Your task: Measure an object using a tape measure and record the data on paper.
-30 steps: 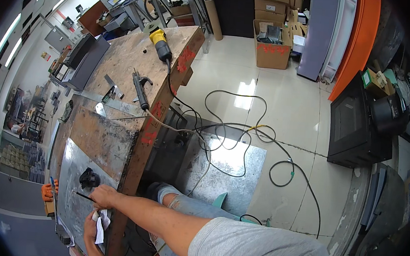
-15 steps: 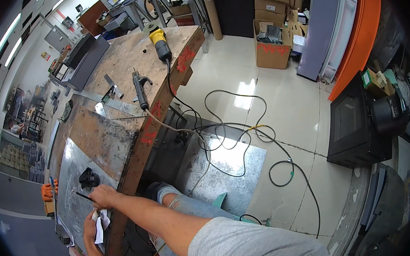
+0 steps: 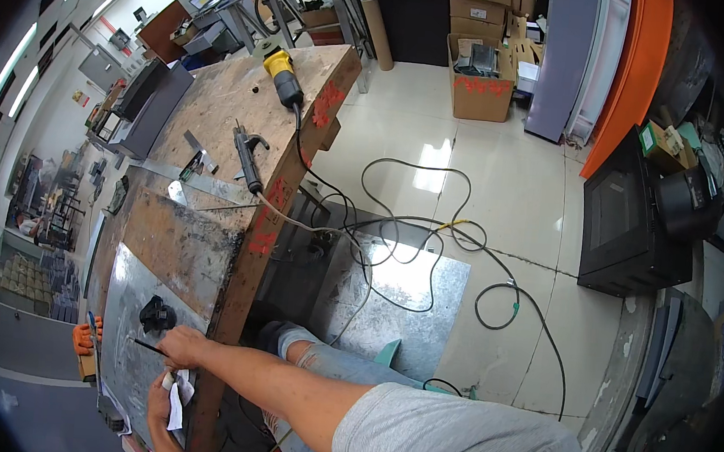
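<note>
In my right hand (image 3: pixel 183 347) is a thin black rod (image 3: pixel 147 346), pen-like, pointing left with a pale tip. Its fingers are closed around it, low over the grey metal sheet (image 3: pixel 131 293) on the bench. Just below, my left hand (image 3: pixel 158 404) is closed on a crumpled white piece, paper or cloth (image 3: pixel 176 405); its fingers are partly hidden by the white folds. The two hands almost meet. A small black object (image 3: pixel 157 315), too dark to name, lies on the metal sheet beyond my right hand.
Farther up the wooden bench (image 3: pixel 220 87) lie a yellow-and-black power tool (image 3: pixel 283 77), a corded welding electrode holder (image 3: pixel 248 159) and a metal square (image 3: pixel 201 152). Cables (image 3: pixel 396 220) loop across the floor at the right. Orange gloves (image 3: pixel 86 337) sit by the bench's left edge.
</note>
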`<act>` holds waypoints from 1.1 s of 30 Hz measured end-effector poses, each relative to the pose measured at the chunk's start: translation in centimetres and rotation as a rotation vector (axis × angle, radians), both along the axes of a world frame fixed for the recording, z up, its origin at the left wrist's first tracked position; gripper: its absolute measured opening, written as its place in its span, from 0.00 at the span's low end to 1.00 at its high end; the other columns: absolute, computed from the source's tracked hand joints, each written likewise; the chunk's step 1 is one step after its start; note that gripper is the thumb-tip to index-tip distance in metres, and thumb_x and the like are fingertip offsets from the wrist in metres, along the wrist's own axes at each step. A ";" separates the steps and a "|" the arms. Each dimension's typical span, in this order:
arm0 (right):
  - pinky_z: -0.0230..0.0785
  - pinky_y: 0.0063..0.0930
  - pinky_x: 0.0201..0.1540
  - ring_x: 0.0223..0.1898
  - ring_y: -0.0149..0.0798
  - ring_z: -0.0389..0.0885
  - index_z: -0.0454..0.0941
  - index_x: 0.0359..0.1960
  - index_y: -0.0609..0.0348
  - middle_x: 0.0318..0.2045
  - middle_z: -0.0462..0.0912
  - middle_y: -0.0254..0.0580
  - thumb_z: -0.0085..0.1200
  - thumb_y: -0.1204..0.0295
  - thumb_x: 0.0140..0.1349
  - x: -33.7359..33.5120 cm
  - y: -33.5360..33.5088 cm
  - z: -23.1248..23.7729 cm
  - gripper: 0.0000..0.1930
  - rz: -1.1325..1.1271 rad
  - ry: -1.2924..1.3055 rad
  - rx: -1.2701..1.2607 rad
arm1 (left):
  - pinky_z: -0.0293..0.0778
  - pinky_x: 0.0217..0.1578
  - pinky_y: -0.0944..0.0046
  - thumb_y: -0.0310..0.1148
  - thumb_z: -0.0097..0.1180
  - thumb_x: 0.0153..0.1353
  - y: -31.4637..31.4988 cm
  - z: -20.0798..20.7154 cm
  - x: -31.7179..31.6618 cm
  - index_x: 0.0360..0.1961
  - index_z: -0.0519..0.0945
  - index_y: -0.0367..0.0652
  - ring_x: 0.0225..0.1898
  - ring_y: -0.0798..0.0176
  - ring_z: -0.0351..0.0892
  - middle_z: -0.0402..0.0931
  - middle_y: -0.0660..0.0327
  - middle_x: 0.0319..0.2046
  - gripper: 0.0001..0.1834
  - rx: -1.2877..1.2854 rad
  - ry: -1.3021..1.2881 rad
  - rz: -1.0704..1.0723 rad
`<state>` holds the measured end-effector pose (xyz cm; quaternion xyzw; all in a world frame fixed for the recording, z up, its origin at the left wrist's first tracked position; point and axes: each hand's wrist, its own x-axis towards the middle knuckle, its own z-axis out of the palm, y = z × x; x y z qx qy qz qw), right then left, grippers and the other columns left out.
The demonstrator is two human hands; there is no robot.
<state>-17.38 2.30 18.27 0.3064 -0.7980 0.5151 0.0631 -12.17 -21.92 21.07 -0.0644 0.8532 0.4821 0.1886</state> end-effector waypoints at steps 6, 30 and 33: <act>0.77 0.52 0.43 0.38 0.59 0.85 0.83 0.36 0.54 0.31 0.86 0.51 0.63 0.59 0.54 -0.1 0.0 0.2 0.14 0.019 -0.005 0.019 | 0.72 0.28 0.70 0.38 0.49 0.75 -0.5 -0.2 -0.1 0.52 0.85 0.43 0.27 0.74 0.77 0.82 0.69 0.34 0.16 -0.013 0.046 -0.015; 0.77 0.51 0.44 0.39 0.59 0.85 0.83 0.34 0.55 0.31 0.86 0.52 0.63 0.58 0.54 -0.3 0.2 -0.4 0.14 -0.002 0.012 -0.006 | 0.74 0.29 0.69 0.38 0.50 0.75 1.2 0.7 0.1 0.55 0.84 0.43 0.28 0.73 0.78 0.83 0.69 0.34 0.16 0.003 -0.032 0.021; 0.77 0.50 0.44 0.39 0.58 0.85 0.84 0.35 0.54 0.31 0.86 0.51 0.63 0.59 0.55 -0.3 0.2 -0.1 0.14 0.008 0.014 0.004 | 0.75 0.31 0.69 0.37 0.49 0.76 0.7 0.5 0.0 0.55 0.83 0.43 0.29 0.73 0.78 0.83 0.69 0.35 0.16 0.030 -0.034 0.025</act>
